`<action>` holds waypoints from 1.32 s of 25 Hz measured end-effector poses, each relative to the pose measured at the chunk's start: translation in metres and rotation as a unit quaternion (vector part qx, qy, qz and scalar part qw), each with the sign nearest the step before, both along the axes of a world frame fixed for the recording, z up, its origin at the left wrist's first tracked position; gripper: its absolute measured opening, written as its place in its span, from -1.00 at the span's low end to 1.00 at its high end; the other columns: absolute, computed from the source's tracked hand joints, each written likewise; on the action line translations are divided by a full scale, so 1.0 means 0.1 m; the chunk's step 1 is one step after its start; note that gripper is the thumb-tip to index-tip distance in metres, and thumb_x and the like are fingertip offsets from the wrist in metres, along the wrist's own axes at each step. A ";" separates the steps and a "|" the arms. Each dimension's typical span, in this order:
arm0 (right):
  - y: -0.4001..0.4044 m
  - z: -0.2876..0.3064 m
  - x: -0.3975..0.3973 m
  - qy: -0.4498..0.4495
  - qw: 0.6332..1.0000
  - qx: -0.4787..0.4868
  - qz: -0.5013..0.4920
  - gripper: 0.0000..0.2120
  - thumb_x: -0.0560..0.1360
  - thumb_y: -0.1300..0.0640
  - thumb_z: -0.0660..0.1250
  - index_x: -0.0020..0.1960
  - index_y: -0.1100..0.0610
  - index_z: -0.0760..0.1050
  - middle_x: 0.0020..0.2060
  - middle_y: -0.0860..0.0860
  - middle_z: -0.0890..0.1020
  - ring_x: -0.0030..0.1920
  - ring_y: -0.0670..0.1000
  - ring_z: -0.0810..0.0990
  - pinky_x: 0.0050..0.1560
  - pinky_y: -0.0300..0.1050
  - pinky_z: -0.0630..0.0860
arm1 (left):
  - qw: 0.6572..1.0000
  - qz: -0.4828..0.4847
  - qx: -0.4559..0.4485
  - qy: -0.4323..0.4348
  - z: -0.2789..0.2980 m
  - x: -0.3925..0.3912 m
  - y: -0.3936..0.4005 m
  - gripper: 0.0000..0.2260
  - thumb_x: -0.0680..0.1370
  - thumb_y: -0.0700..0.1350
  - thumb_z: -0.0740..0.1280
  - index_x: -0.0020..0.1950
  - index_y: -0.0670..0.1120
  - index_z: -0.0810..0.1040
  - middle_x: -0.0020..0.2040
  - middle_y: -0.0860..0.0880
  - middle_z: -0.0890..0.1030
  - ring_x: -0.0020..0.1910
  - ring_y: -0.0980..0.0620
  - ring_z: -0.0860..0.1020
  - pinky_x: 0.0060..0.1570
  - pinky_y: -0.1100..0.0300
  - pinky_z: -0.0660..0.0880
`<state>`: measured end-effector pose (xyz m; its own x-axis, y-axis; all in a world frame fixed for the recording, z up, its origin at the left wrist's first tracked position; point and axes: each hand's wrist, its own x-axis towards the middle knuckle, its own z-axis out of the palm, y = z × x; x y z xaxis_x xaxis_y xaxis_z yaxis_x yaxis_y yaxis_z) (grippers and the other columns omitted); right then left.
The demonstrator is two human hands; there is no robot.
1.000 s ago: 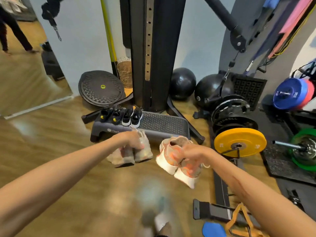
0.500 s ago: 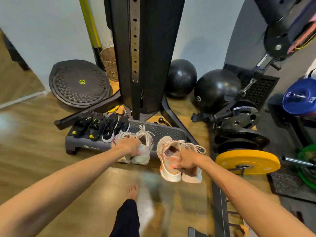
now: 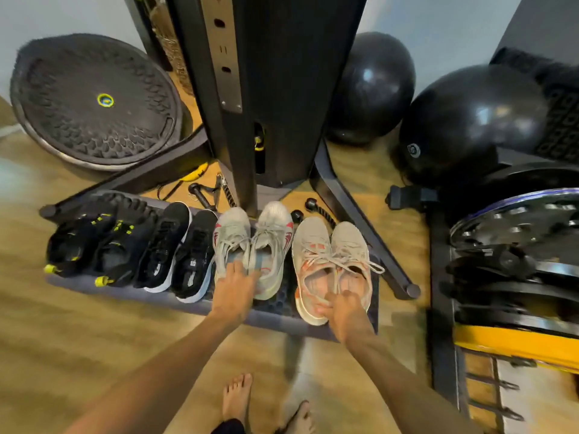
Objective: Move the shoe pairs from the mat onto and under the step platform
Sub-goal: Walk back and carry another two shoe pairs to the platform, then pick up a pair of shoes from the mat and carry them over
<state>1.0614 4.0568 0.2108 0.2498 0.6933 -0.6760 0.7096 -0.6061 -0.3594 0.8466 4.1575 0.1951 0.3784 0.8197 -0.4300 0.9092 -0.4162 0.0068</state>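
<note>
Nearest, two bare feet (image 3: 237, 399) stand on the wooden floor (image 3: 78, 355). Just beyond, the left hand (image 3: 233, 291) has its grip inside the heels of the grey mesh pair with red trim (image 3: 255, 245), pinching them together, I judge, so both land as one. The right hand (image 3: 343, 310) pinches the heels of the beige-and-orange knit pair (image 3: 332, 261). Both pairs sit toes-away on the dark grey ridged step platform (image 3: 275, 317), beside two black pairs (image 3: 125, 249), keeping the row tidy

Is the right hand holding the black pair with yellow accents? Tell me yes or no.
No: the right hand grips the beige-and-orange pair at the heels, at the right end of the step platform.
</note>
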 end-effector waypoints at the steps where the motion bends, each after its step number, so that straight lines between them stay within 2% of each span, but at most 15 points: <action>1: 0.00 -0.29 0.02 0.003 1.000 0.011 0.004 -0.67 0.55 0.16 0.30 0.29 0.23 0.49 0.30 0.23 0.47 0.32 0.25 0.42 0.31 0.15 0.39 | 1.000 0.000 -0.002 0.008 -0.27 0.01 0.01 -0.54 0.58 -0.16 0.23 0.46 0.05 0.26 0.25 -0.16 0.37 0.29 -0.16 0.33 0.02 0.04 0.52; 4: -0.11 -0.83 -0.03 -0.048 0.998 -0.026 0.034 -0.61 0.52 0.19 0.29 0.34 0.05 0.47 0.27 0.17 0.45 0.29 0.20 0.44 0.21 0.08 0.48 | 0.997 -0.020 -0.044 0.052 -0.76 -0.01 -0.12 -0.59 0.56 -0.17 0.27 0.39 0.01 0.30 0.28 -0.15 0.31 0.30 -0.16 0.29 0.07 0.02 0.52; 8: -0.17 -0.94 -0.09 -0.070 0.993 -0.078 0.046 -0.62 0.55 0.02 0.29 0.36 -0.10 0.43 0.32 0.12 0.34 0.32 0.19 0.36 0.24 0.07 0.43 | 0.994 -0.029 -0.066 0.079 -0.85 -0.06 -0.20 -0.60 0.58 -0.18 0.25 0.40 0.01 0.28 0.37 -0.20 0.23 0.35 -0.19 0.25 0.15 -0.03 0.48; 10: -0.14 -0.88 -0.04 -0.034 0.996 -0.073 0.040 -0.62 0.56 -0.08 0.27 0.35 -0.06 0.44 0.29 0.14 0.37 0.32 0.22 0.35 0.24 0.07 0.40 | 0.991 -0.023 -0.101 0.087 -0.78 -0.03 -0.13 -0.65 0.61 -0.13 0.23 0.39 0.00 0.30 0.40 -0.19 0.20 0.40 -0.19 0.21 0.19 -0.07 0.46; 12: -0.08 -0.78 0.02 -0.002 0.996 -0.075 0.048 -0.62 0.57 -0.06 0.23 0.35 0.01 0.46 0.30 0.20 0.40 0.36 0.26 0.31 0.28 0.06 0.36 | 0.983 -0.022 -0.140 0.115 -0.69 0.03 -0.06 -0.67 0.63 -0.11 0.20 0.40 -0.03 0.33 0.41 -0.18 0.21 0.41 -0.19 0.22 0.22 -0.08 0.44; 15: 0.06 -0.62 0.09 0.015 0.995 -0.083 0.048 -0.61 0.57 -0.04 0.19 0.33 0.08 0.46 0.34 0.17 0.43 0.36 0.23 0.34 0.29 0.05 0.32 | 0.980 -0.040 -0.135 0.139 -0.51 0.20 0.06 -0.70 0.61 -0.15 0.18 0.34 -0.10 0.42 0.29 -0.17 0.43 0.28 -0.16 0.45 0.15 0.02 0.47; 18: 0.16 -0.26 0.12 0.044 0.996 -0.045 0.062 -0.58 0.58 -0.05 0.22 0.36 0.13 0.43 0.38 0.16 0.42 0.37 0.19 0.36 0.34 0.01 0.26 | 0.984 -0.018 -0.153 0.091 -0.12 0.36 0.20 -0.66 0.55 -0.20 0.22 0.31 -0.08 0.48 0.22 -0.14 0.53 0.20 -0.16 0.53 0.09 0.02 0.50; 21: 0.29 0.37 0.20 0.105 0.994 0.020 0.024 -0.49 0.60 -0.12 0.17 0.50 0.05 0.27 0.48 0.10 0.31 0.47 0.12 0.27 0.44 -0.01 0.20 | 0.957 0.039 -0.282 -0.053 0.52 0.60 0.37 -0.54 0.56 -0.24 0.17 0.46 0.02 0.36 0.42 -0.15 0.40 0.30 -0.18 0.45 0.10 0.02 0.53; 23: 0.43 0.98 0.28 0.134 0.990 0.049 -0.011 -0.46 0.62 -0.18 0.08 0.54 0.00 0.16 0.52 0.04 0.24 0.50 0.06 0.22 0.44 -0.07 0.17 | 0.926 0.075 -0.322 -0.180 1.19 0.79 0.49 -0.59 0.60 -0.11 0.21 0.46 0.03 0.35 0.45 -0.11 0.36 0.31 -0.14 0.43 -0.03 0.06 0.53; 26: 0.58 2.08 0.40 0.167 0.975 0.123 -0.077 -0.46 0.63 -0.20 0.01 0.54 -0.01 0.15 0.52 -0.02 0.24 0.49 0.00 0.23 0.44 -0.06 0.20 | 0.891 0.062 -0.304 -0.333 2.38 1.01 0.60 -0.65 0.61 0.03 0.22 0.39 0.01 0.45 0.32 -0.10 0.50 0.17 -0.03 0.51 -0.12 0.08 0.48; 28: 0.58 2.80 0.47 0.191 0.957 0.179 -0.125 -0.49 0.64 -0.17 0.00 0.53 0.00 0.18 0.50 -0.03 0.29 0.46 -0.03 0.27 0.39 0.03 0.31 | 0.864 0.045 -0.310 -0.393 3.10 1.06 0.65 -0.73 0.61 0.05 0.21 0.27 0.05 0.53 0.04 -0.03 0.59 0.02 -0.02 0.53 -0.19 0.05 0.48; 29: 0.55 3.11 0.49 0.202 0.948 0.200 -0.143 -0.51 0.65 -0.16 0.00 0.52 -0.01 0.19 0.48 -0.03 0.31 0.44 -0.04 0.29 0.33 0.02 0.36 | 0.853 0.031 -0.316 -0.413 3.41 1.06 0.67 -0.77 0.61 0.06 0.20 0.21 0.09 0.54 -0.04 0.04 0.57 0.00 0.00 0.50 -0.16 0.07 0.48; 30: 0.48 3.45 0.49 0.211 0.938 0.223 -0.160 -0.51 0.65 -0.15 0.00 0.52 0.00 0.20 0.47 -0.02 0.33 0.44 -0.03 0.31 0.27 -0.01 0.39 | 0.848 0.003 -0.314 -0.426 3.73 1.04 0.67 -0.80 0.61 0.07 0.19 0.18 0.12 0.53 -0.02 0.09 0.56 0.05 0.01 0.51 -0.05 0.05 0.50; 31: 0.37 3.78 0.48 0.217 0.928 0.248 -0.176 -0.51 0.65 -0.15 0.00 0.52 0.01 0.20 0.46 0.00 0.36 0.44 -0.02 0.32 0.24 -0.03 0.39 | 0.845 -0.036 -0.307 -0.437 4.04 1.01 0.66 -0.80 0.62 0.07 0.18 0.19 0.14 0.51 0.04 0.11 0.57 0.12 0.03 0.52 0.05 0.02 0.50; 33: 0.09 4.39 0.45 0.213 0.903 0.311 -0.204 -0.54 0.65 -0.14 0.02 0.48 0.02 0.26 0.38 0.05 0.45 0.39 0.02 0.40 0.23 -0.01 0.43 | 0.830 -0.104 -0.296 -0.461 4.61 1.00 0.56 -0.76 0.62 0.07 0.17 0.25 0.11 0.49 0.14 0.07 0.58 0.20 0.04 0.53 0.12 0.01 0.50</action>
<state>1.1060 4.0656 0.6497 0.3799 0.8809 -0.2824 0.1893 -0.3728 -0.9084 0.9469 4.2134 0.6558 0.8774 0.4439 -0.1819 0.3119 -0.2398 0.9194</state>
